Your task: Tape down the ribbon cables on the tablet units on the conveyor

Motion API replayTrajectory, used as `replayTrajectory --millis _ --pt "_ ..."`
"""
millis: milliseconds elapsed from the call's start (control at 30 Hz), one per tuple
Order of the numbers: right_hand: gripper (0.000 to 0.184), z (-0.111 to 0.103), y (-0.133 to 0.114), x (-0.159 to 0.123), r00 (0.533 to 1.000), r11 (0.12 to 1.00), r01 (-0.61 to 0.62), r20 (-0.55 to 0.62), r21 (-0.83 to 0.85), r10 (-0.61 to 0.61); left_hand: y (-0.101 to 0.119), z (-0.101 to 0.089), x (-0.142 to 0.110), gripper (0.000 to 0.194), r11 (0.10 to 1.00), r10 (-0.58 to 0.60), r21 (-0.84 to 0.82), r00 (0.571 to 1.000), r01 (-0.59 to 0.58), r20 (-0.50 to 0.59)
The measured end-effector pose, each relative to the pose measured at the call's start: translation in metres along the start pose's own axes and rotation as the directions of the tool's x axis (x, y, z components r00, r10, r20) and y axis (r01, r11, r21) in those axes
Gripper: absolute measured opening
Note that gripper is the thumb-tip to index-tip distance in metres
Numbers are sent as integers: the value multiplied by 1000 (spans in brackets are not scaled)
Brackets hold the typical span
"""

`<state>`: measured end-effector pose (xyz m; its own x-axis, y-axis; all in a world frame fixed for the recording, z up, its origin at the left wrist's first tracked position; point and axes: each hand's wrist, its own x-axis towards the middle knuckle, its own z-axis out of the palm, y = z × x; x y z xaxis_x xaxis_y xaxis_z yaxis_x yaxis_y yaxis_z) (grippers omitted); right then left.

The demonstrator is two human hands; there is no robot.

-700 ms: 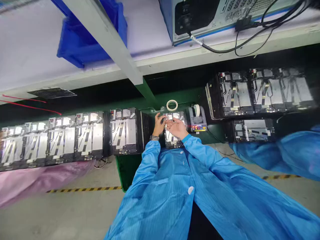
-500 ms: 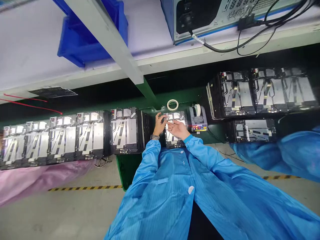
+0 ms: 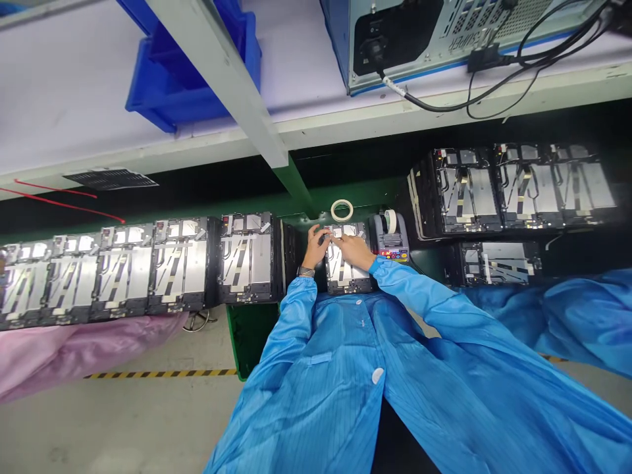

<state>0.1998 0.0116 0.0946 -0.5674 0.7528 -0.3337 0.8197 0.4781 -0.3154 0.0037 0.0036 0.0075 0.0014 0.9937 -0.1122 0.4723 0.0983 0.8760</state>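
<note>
- As left hand (image 3: 315,251) and right hand (image 3: 357,250) meet over the panel (image 3: 342,274), we can't tell their grip.
- Right of panel: tape dispenser (image 3: 396,242), likely for reach.

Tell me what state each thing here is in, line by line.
Panel: flat, face up, partly covered
Left hand: fingers bent, over panel
Right hand: over panel, grip unclear
Tape ring: lying flat
Tape dispenser: loaded, display lit
Plug: pushed into metal box
Blue bin: open-topped
Other panels: stacked, face up
</note>
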Motion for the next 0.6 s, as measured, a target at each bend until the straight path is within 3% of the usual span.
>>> replayTrajectory --millis 167,300,367,467,533,600 --pt "58 -3 -1 5 994 988 105 27 -116 -103 5 -4 2 17 1000 -10 -9 1000 10 5" --pt "56 -7 13 7 995 995 102 13 3 -102 9 -8 5 15 1000 4 7 1000 -4 7" --pt "53 -5 25 1 992 991 10 -124 137 7 11 -9 5 17 1000 6 17 1000 -6 20" --pt "50 6 36 -18 901 915 -130 -339 382 270 11 -9 8 20 999 15 37 1000 -16 26" --pt "49 19 37 -37 844 850 -179 -366 495 391 10 -10 12 20 997 29 69 999 -31 18" --pt "49 35 32 -56 816 807 -228 -345 545 464 11 -11 18 20 993 38 110 999 -40 23"
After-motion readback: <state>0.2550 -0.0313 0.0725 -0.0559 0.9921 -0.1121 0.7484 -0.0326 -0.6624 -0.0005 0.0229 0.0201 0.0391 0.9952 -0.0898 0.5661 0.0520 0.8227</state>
